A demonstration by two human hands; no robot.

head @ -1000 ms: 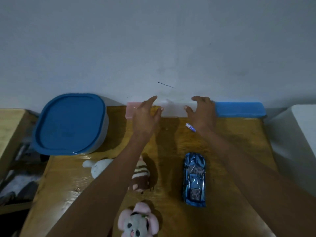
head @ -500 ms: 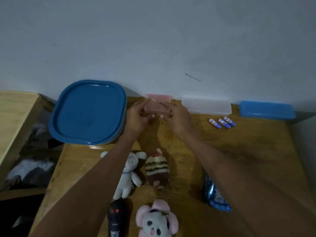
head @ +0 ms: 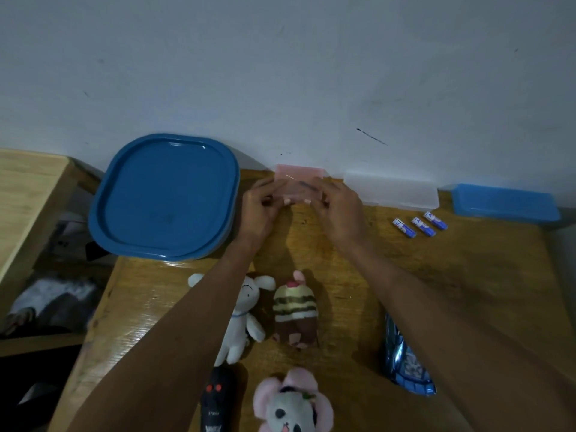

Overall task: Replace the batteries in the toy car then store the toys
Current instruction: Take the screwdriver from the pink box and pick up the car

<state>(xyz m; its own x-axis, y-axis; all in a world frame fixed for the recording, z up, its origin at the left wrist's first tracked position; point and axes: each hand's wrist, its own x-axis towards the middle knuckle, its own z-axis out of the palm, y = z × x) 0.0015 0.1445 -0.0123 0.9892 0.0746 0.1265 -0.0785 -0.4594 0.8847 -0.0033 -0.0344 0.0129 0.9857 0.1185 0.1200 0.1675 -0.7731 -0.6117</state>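
Observation:
At the back of the wooden table (head: 467, 275), against the wall, my left hand (head: 260, 210) and my right hand (head: 338, 208) both grip a small pink translucent box (head: 299, 185). Three blue and white batteries (head: 419, 226) lie side by side to the right of it. The blue toy car (head: 405, 363) sits near the front right, partly hidden by my right forearm. A white rabbit plush (head: 243, 319), a striped cake plush (head: 294, 310) and a pink-eared mouse plush (head: 291, 406) lie between my arms. A black remote (head: 215, 400) rests at the front.
A large container with a blue lid (head: 165, 198) stands at the back left. A clear plastic box (head: 391, 191) and a blue box (head: 505, 202) line the wall on the right. A wooden shelf (head: 28, 194) with dim clutter beneath sits left of the table.
Both hands have moved left from the clear box to the pink box and closed on it. The view has shifted left, uncovering the three batteries.

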